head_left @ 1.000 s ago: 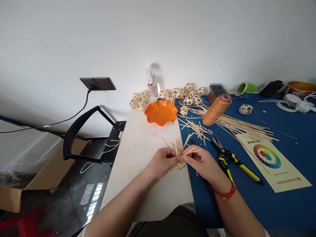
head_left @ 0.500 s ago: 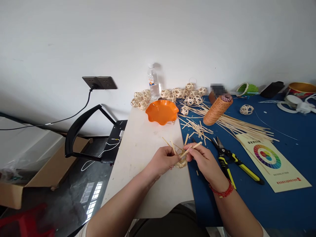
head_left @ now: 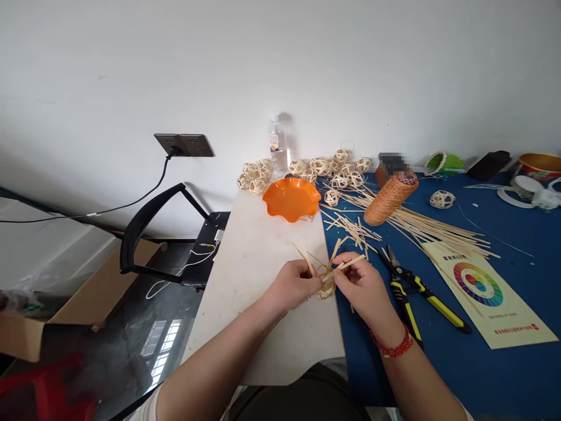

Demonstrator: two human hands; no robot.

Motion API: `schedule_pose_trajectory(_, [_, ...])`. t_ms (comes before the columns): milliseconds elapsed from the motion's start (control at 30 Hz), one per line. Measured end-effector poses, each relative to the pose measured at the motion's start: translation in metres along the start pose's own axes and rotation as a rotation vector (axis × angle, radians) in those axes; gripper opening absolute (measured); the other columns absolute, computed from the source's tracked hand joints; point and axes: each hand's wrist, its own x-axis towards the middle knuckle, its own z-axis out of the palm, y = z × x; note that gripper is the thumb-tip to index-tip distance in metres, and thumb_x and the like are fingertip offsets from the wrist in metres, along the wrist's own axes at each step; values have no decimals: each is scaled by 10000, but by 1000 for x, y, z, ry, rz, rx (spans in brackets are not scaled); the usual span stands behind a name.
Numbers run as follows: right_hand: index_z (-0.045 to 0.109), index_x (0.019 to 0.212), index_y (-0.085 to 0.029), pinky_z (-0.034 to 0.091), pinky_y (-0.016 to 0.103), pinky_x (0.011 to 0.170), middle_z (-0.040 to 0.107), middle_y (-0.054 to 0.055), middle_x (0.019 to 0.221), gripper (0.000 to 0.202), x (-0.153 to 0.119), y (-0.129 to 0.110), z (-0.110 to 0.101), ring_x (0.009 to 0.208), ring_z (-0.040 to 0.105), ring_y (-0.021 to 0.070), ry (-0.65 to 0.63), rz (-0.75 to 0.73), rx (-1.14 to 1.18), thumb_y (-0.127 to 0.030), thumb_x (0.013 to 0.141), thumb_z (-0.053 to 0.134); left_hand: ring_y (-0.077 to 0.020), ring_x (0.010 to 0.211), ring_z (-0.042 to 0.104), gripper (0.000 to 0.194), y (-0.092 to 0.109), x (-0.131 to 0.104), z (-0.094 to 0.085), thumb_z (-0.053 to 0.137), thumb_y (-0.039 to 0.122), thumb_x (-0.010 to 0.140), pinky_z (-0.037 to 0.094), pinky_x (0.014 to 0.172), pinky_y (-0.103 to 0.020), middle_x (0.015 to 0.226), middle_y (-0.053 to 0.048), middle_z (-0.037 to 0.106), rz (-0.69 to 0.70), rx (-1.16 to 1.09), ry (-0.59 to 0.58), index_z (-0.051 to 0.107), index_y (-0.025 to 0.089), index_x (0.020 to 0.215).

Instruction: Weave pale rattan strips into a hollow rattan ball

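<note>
Between my hands is a partly woven ball of thin bamboo strips, with loose strip ends sticking up and out. My left hand pinches its left side between thumb and fingers. With thumb and fingertips closed, my right hand grips a pale bamboo strip at the ball's right side. Fingers cover part of the weave. The ball is above the seam where the white tabletop meets the blue one. Short cut strips lie scattered just beyond my hands.
Yellow-and-black shears lie right of my right hand, beside a colour-wheel card. Farther back are an orange scalloped dish, several finished woven balls, a water bottle, a twine spool and long strips.
My right hand has shifted slightly and its fingers are closer in on the strip at the ball's edge. My left hand keeps its hold. The whole view has moved a little.
</note>
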Motion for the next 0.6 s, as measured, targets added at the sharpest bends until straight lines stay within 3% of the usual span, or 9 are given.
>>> schedule_pose_trajectory(167, [612, 976, -236, 491, 297, 636, 585, 4, 808, 164, -2, -4, 2, 696, 570, 167, -12, -34, -62, -222, 814, 634, -90, 481, 410, 90, -1, 1, -1, 638, 241, 645, 273, 474, -228, 515, 58, 478, 16, 5, -16, 582, 172, 637])
schedule_pose_trajectory(400, [654, 955, -240, 532, 293, 618, 587, 71, 1051, 127, -3, 0, 4, 802, 603, 175, 9, -194, -156, -192, 843, 622, -91, 517, 411, 107, -8, 3, -3, 612, 226, 668, 280, 479, -223, 572, 38, 527, 59, 17, -24, 655, 142, 719])
schedule_pose_trajectory(600, [662, 1106, -247, 567, 325, 655, 549, 83, 1103, 281, -8, -2, 5, 827, 602, 183, 101, -272, -256, -183, 833, 634, -88, 517, 422, 174, -6, 3, -3, 621, 242, 681, 298, 481, -216, 598, 28, 555, 77, 37, -12, 694, 115, 777])
